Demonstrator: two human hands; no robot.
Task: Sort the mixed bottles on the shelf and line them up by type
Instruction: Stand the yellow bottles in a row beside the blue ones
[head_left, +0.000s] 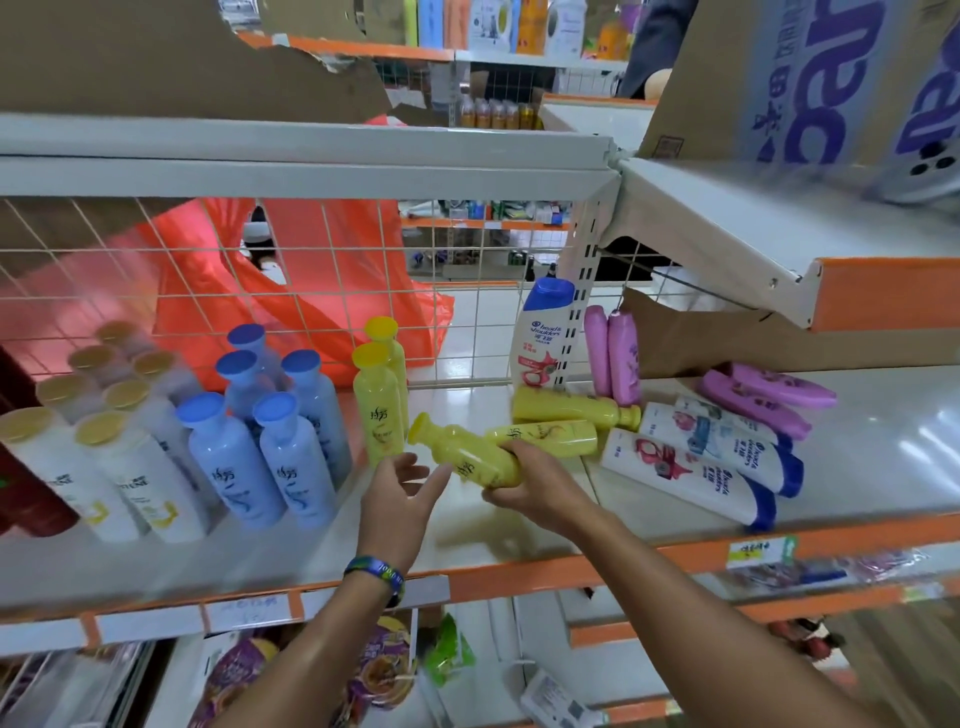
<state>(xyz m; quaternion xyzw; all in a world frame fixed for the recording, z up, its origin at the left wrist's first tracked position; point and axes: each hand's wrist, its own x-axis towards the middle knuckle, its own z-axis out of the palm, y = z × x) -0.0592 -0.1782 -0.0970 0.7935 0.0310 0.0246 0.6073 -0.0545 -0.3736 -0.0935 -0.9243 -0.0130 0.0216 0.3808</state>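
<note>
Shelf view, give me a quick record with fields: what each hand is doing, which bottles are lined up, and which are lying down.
right hand: grip closed around a tilted yellow bottle
left hand: open, beside that bottle, holding nothing
standing yellow bottles: two, one behind the other
blue bottles: upright group
white bottles: upright group, gold caps
lying yellow bottles: two
lying white shampoo bottles: two
purple bottles: two upright, others lying

Glossy plastic bottles (470, 460), wire-mesh backing (467, 322)
</note>
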